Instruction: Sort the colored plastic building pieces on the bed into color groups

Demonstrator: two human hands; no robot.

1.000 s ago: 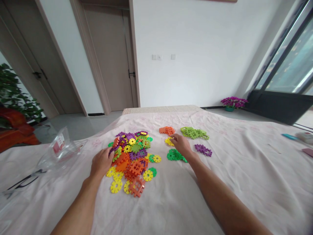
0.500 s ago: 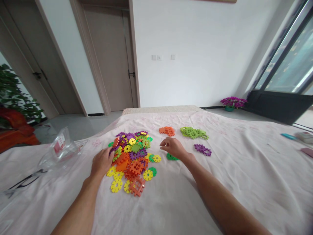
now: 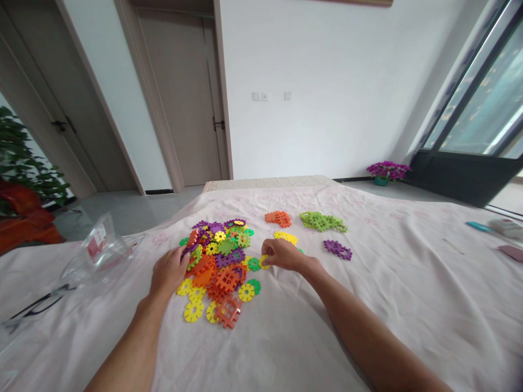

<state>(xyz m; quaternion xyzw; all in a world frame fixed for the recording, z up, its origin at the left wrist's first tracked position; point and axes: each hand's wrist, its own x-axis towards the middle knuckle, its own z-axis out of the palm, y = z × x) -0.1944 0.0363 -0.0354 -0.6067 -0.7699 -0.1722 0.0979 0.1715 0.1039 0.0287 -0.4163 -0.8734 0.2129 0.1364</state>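
A heap of coloured plastic building pieces lies in front of me, with orange window-shaped pieces (image 3: 227, 280), purple pieces (image 3: 230, 258) and yellow notched discs (image 3: 193, 311). My left hand (image 3: 167, 269) rests at the heap's left edge, fingers extended and loosely bent against the pieces; its fingertips are partly hidden. On the right side my right hand (image 3: 283, 254) pinches a yellow notched disc (image 3: 264, 262) between thumb and fingers, low at the cloth. Beside that disc lies a green notched disc (image 3: 254, 264). Behind the right hand sits a small yellow group (image 3: 286, 237).
Sorted groups lie farther right: orange pieces (image 3: 278, 219), lime-green pieces (image 3: 323, 221) and purple pieces (image 3: 338, 249). A clear plastic package (image 3: 100, 247) is at the left. The pink-white cloth (image 3: 286, 337) covers the surface, and a blue item (image 3: 479, 226) lies far right.
My right hand has moved down and slightly left, and its fingers have closed on the yellow disc. The yellow group behind it now shows. My left hand stays in place.
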